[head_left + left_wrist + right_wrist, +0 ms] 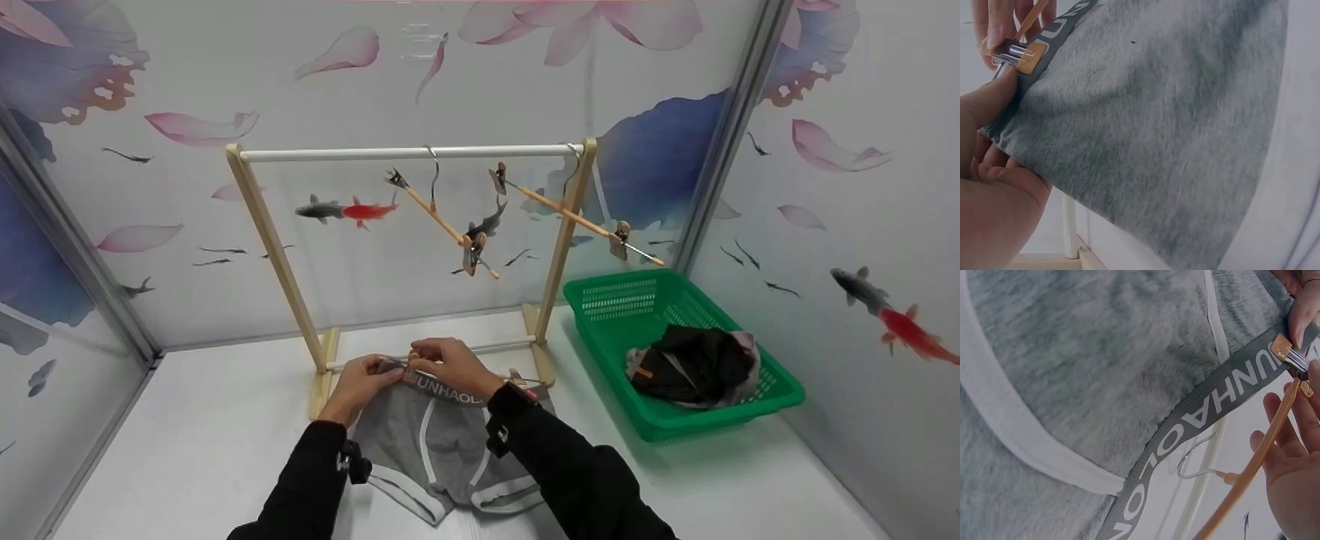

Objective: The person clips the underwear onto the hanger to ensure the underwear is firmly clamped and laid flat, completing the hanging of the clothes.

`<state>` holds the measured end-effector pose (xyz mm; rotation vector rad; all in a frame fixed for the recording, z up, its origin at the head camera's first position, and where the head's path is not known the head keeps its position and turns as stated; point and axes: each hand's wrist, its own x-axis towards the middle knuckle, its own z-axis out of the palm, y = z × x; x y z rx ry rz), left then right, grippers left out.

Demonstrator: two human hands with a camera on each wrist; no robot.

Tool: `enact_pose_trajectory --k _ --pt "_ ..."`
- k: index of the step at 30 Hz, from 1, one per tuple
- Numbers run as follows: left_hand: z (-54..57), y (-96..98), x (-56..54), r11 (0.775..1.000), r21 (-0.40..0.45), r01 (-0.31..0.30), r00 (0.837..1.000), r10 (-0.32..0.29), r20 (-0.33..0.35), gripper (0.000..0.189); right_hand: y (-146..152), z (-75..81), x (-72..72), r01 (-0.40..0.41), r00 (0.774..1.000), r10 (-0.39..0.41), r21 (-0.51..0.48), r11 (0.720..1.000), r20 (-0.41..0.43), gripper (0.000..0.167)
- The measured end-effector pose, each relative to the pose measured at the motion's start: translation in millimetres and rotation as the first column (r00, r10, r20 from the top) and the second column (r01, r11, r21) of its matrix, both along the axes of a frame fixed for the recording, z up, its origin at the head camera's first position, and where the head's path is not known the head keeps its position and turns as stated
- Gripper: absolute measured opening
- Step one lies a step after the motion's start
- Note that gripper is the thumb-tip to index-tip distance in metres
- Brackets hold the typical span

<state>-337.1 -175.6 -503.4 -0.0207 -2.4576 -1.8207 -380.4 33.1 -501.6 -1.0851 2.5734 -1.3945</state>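
Note:
A pair of grey boxer briefs (394, 427) with white trim spreads over the table in front of the rack. My left hand (360, 386) pinches the corner of the dark lettered waistband (1202, 408). At that same corner, my right hand (454, 366) grips a wooden clip (1030, 56) of a clip hanger between thumb and fingers. The clip sits over the waistband in both wrist views. From it the hanger's thin wooden bar (1258, 453) runs along the waistband, with its metal hook (1188, 467) pointing away from the briefs.
Behind the hands stands a wooden rack with a white top rail (337, 155). Two clip hangers hang there, one near the middle (435, 214) and one at the right (566, 214). A green basket (600, 364) at the right holds crumpled dark clothes (694, 367). Printed panels enclose the table.

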Motion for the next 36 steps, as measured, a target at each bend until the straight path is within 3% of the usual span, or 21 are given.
enact_pose_trajectory --k 7,11,14,19,25,27,30,36 --pt "-1.3 1.5 0.4 1.000 -0.015 0.007 1.000 -0.007 -0.026 0.025 8 5.4 3.1 0.007 0.999 -0.008 0.026 1.000 0.053 0.043" --pt "-3.8 1.1 4.1 0.992 -0.124 0.010 0.997 -0.020 -0.080 0.023 19 7.5 0.7 0.009 0.999 -0.010 0.031 0.999 0.041 0.038" --pt "-3.8 2.5 6.2 0.974 -0.228 0.011 0.991 -0.042 -0.130 0.022 30 9.4 -1.3 0.024 0.999 -0.024 0.020 1.000 0.023 0.037" --pt "0.6 13.7 4.6 0.915 -0.401 -0.035 0.962 -0.077 -0.261 0.027 52 15.2 -2.5 0.066 0.998 -0.066 -0.005 0.998 0.015 0.036" --pt "9.5 45.1 -1.4 0.824 -0.549 -0.142 0.888 -0.139 -0.439 0.021 83 24.1 2.8 0.154 0.988 -0.154 -0.044 0.987 0.012 0.033" --pt "13.4 57.3 -2.0 0.803 -0.581 -0.135 0.876 -0.178 -0.449 0.020 94 26.1 6.9 0.200 0.980 -0.198 -0.076 0.977 0.033 0.033" --pt "18.6 74.9 -2.2 0.771 -0.633 -0.073 0.865 -0.267 -0.425 0.019 112 26.2 15.5 0.286 0.958 -0.281 -0.109 0.952 0.053 0.032" --pt "24.3 107.9 -1.8 0.707 -0.706 0.035 0.846 -0.397 -0.356 0.021 147 9.7 34.2 0.417 0.909 -0.412 -0.114 0.902 0.060 0.032"
